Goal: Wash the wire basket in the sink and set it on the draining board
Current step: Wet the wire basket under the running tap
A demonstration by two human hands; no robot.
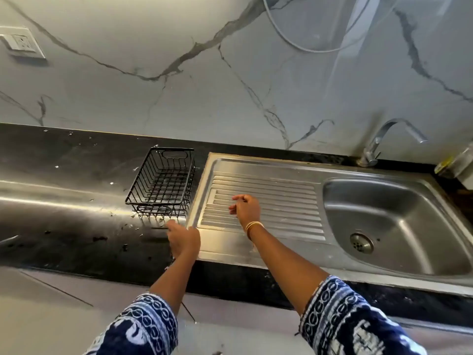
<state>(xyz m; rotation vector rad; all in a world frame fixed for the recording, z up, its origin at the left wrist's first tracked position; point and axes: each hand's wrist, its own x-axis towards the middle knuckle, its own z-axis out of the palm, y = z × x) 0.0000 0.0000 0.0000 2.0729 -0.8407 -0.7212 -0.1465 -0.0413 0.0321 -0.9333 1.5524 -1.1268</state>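
Observation:
A black wire basket (161,184) stands upright on the dark counter, just left of the steel draining board (281,190). The sink bowl (394,221) lies to the right of the board, with nothing in it. My left hand (183,239) hovers just in front of the basket's near end, fingers loosely curled, holding nothing. My right hand (245,208) hangs over the ridged draining board to the right of the basket, fingers relaxed and empty. Neither hand touches the basket.
A chrome tap (378,144) rises at the back right of the sink. A glass jar (455,165) sits at the far right edge. White crumbs dot the black counter (64,201). A wall socket (21,43) is at upper left.

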